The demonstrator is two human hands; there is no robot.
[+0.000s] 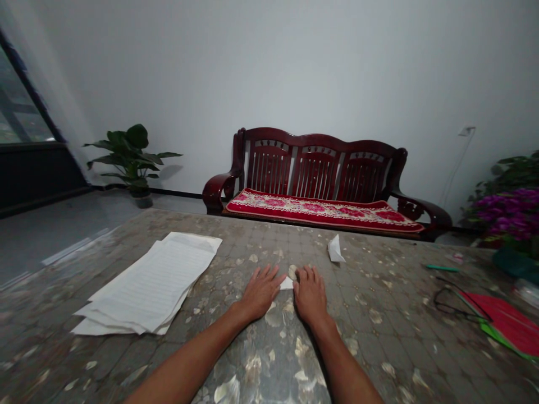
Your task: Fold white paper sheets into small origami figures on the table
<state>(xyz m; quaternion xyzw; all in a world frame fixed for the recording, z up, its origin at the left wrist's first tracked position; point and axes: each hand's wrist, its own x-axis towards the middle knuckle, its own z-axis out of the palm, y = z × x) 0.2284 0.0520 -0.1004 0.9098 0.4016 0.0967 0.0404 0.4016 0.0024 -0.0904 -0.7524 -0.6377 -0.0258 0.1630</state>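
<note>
My left hand (261, 292) and my right hand (310, 295) lie flat and palm down on the patterned table cover (370, 314), fingers spread. Between their fingertips, a small piece of white paper (287, 284) shows, partly hidden under them. A folded white paper shape (336, 249) stands a little beyond my right hand, not touching it. Left of my left hand lies a loose stack of lined white paper sheets (147, 283), its edges uneven.
Glasses (457, 303) and a green pen (442, 268) lie at the right, near a red and green folder (505, 322). Beyond the table's far edge stand a dark red wooden bench (320, 168) with a floral cushion, a potted plant (130, 154) and purple flowers (507, 213).
</note>
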